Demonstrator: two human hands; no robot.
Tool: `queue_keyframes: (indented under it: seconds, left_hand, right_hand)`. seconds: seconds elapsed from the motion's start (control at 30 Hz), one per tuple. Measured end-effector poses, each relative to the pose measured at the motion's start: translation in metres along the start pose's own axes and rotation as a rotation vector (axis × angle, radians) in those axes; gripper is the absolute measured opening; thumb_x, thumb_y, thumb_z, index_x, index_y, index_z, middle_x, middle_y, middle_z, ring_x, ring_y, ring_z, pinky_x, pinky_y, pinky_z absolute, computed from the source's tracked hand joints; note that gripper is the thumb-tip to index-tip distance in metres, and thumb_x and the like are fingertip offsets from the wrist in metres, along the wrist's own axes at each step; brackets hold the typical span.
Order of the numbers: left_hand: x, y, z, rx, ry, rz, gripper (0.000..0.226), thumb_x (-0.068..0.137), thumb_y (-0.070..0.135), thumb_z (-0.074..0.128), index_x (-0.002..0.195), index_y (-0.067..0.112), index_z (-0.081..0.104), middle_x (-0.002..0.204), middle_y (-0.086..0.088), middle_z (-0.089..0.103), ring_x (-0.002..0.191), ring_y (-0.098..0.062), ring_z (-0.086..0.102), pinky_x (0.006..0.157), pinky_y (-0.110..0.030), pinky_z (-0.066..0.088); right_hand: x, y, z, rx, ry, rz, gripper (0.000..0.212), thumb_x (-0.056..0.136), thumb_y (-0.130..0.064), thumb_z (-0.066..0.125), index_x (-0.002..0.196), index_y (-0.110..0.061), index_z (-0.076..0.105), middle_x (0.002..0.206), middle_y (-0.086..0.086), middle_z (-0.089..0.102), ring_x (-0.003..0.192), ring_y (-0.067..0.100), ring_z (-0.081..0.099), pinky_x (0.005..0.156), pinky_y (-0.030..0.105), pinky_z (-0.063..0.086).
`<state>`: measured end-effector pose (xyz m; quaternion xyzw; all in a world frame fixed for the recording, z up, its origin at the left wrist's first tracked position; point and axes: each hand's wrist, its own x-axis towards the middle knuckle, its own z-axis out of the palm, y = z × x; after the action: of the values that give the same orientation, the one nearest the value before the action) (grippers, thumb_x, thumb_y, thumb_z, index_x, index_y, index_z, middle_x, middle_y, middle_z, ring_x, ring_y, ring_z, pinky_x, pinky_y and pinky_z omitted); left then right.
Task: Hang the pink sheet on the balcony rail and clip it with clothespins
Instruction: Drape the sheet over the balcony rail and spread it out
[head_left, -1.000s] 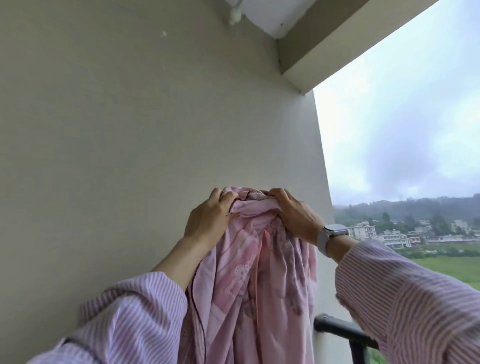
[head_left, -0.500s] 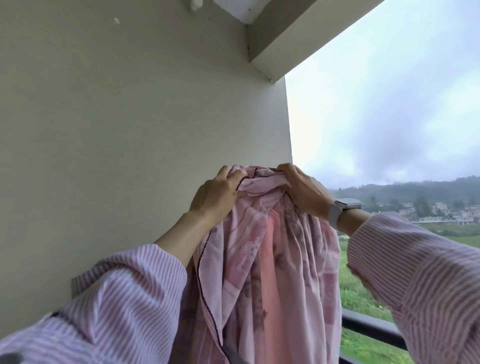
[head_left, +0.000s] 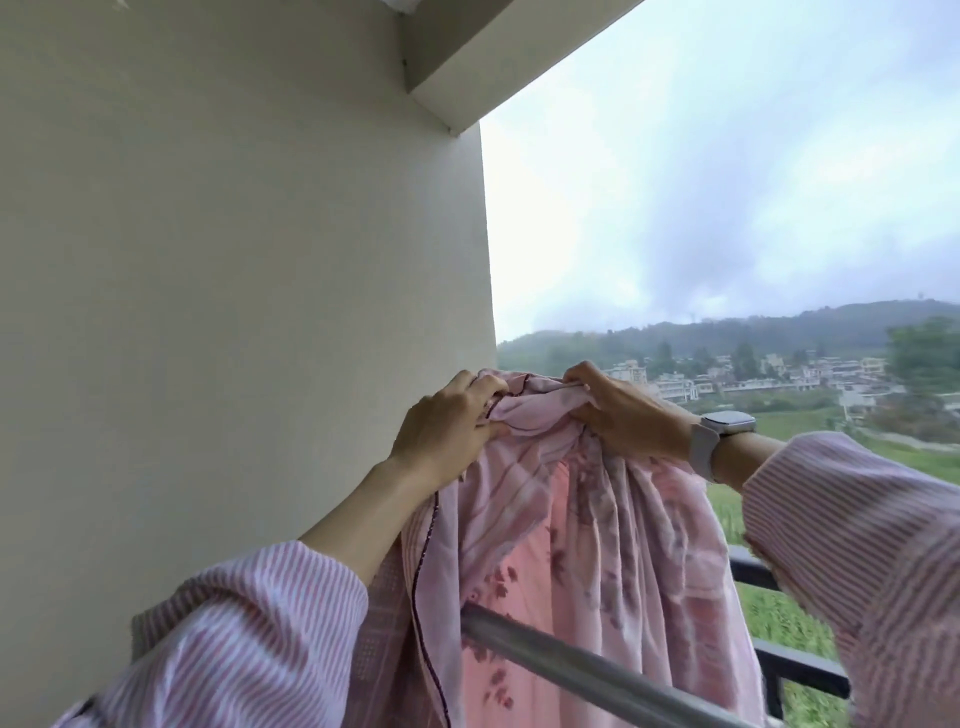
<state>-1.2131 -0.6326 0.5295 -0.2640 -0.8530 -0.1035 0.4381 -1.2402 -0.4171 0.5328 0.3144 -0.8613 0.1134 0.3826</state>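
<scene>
Both hands clamp the pink sheet's bunched top, held aloft.
Left hand (head_left: 447, 428) and right hand (head_left: 626, 415) grip the pink sheet (head_left: 587, 561) side by side; it drapes toward 6 o'clock, across the grey rail (head_left: 566, 662).

A plain cream wall (head_left: 234, 312) filled the left side, meeting a beam (head_left: 498, 67) of the same colour that ran overhead. To the right the balcony opened onto a pale, overcast sky (head_left: 727, 182) giving soft daylight. Wooded hills (head_left: 779, 327) lay along the horizon, with pale buildings (head_left: 727, 376) beneath them and green fields (head_left: 779, 623) nearer. A dark railing (head_left: 800, 670) crossed low at the right.
</scene>
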Motion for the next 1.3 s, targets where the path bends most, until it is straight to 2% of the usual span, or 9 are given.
queue_keyframes:
  seconds: [0.23, 0.37, 0.57, 0.7, 0.8, 0.97, 1.1, 1.2, 1.3]
  left_hand:
    - [-0.041, 0.097, 0.005, -0.184, -0.033, -0.158, 0.038, 0.075, 0.023, 0.070, 0.111, 0.019, 0.059, 0.111, -0.010, 0.060, 0.100, -0.030, 0.056, 0.084, -0.035, 0.045]
    - [-0.064, 0.156, 0.008, -0.195, -0.003, -0.251, 0.034, 0.075, 0.021, 0.071, 0.107, 0.018, 0.062, 0.105, -0.011, 0.062, 0.096, -0.028, 0.057, 0.075, -0.028, 0.039]
    - [-0.088, 0.240, -0.001, -0.203, -0.072, -0.346, 0.015, 0.075, 0.028, 0.070, 0.090, 0.026, 0.069, 0.100, -0.005, 0.064, 0.094, -0.021, 0.057, 0.077, -0.026, 0.040]
    - [-0.105, 0.279, -0.015, -0.209, -0.212, -0.359, 0.008, 0.076, 0.019, 0.069, 0.081, 0.025, 0.071, 0.106, -0.003, 0.066, 0.100, -0.020, 0.059, 0.088, -0.029, 0.043]
    - [-0.120, 0.291, -0.024, -0.188, -0.071, -0.435, 0.010, 0.078, 0.010, 0.065, 0.087, 0.009, 0.068, 0.108, -0.011, 0.066, 0.101, -0.026, 0.059, 0.086, -0.028, 0.040]
    - [-0.140, 0.304, -0.048, -0.202, 0.030, -0.545, 0.003, 0.082, 0.010, 0.060, 0.080, 0.012, 0.061, 0.097, -0.015, 0.070, 0.093, -0.030, 0.063, 0.083, -0.039, 0.049]
    - [-0.137, 0.322, -0.069, -0.199, 0.096, -0.538, 0.006, 0.087, 0.013, 0.057, 0.087, 0.008, 0.060, 0.095, -0.010, 0.069, 0.094, -0.026, 0.063, 0.069, -0.020, 0.035]
    - [-0.144, 0.331, -0.080, -0.211, 0.139, -0.570, 0.012, 0.087, 0.012, 0.057, 0.092, 0.003, 0.061, 0.100, -0.011, 0.068, 0.097, -0.025, 0.059, 0.062, -0.011, 0.023]
    - [-0.155, 0.331, -0.075, -0.295, 0.128, -0.620, 0.017, 0.087, 0.018, 0.058, 0.097, 0.004, 0.058, 0.104, -0.012, 0.063, 0.097, -0.026, 0.059, 0.067, -0.013, 0.029]
  right_hand:
    - [-0.083, 0.008, -0.053, 0.030, -0.213, 0.045, 0.031, 0.090, -0.019, 0.050, 0.115, -0.004, 0.040, 0.094, 0.006, 0.045, 0.077, 0.022, 0.044, 0.065, 0.030, 0.031]
    - [-0.124, 0.013, -0.081, 0.096, -0.351, 0.047, 0.030, 0.087, -0.020, 0.057, 0.108, -0.003, 0.043, 0.091, 0.007, 0.045, 0.076, 0.020, 0.041, 0.052, 0.023, 0.029]
    - [-0.175, 0.019, -0.122, 0.160, -0.552, 0.071, 0.018, 0.083, -0.015, 0.062, 0.071, -0.015, 0.048, 0.066, -0.002, 0.052, 0.061, 0.014, 0.049, 0.051, 0.010, 0.036]
    - [-0.195, 0.011, -0.161, 0.266, -0.488, 0.084, 0.005, 0.087, -0.013, 0.056, 0.085, -0.009, 0.056, 0.070, -0.002, 0.057, 0.061, 0.008, 0.054, 0.057, 0.014, 0.044]
    - [-0.215, -0.005, -0.170, 0.297, -0.488, 0.059, 0.015, 0.088, -0.011, 0.054, 0.102, -0.006, 0.056, 0.074, -0.004, 0.058, 0.063, 0.005, 0.054, 0.058, 0.011, 0.045]
    - [-0.235, -0.040, -0.171, 0.350, -0.451, 0.006, 0.021, 0.087, -0.014, 0.056, 0.107, -0.008, 0.060, 0.083, -0.001, 0.061, 0.060, 0.001, 0.052, 0.049, 0.000, 0.039]
    - [-0.243, -0.068, -0.165, 0.403, -0.421, -0.014, 0.030, 0.084, -0.019, 0.062, 0.111, -0.006, 0.057, 0.101, 0.008, 0.062, 0.083, 0.015, 0.055, 0.068, 0.011, 0.044]
    - [-0.253, -0.084, -0.161, 0.419, -0.346, -0.023, 0.007, 0.086, -0.019, 0.058, 0.081, -0.014, 0.058, 0.077, 0.002, 0.058, 0.074, 0.021, 0.052, 0.061, 0.025, 0.040]
    - [-0.254, -0.084, -0.172, 0.334, -0.297, 0.011, 0.019, 0.089, -0.013, 0.052, 0.079, -0.001, 0.062, 0.064, 0.005, 0.049, 0.065, 0.022, 0.044, 0.053, 0.026, 0.025]
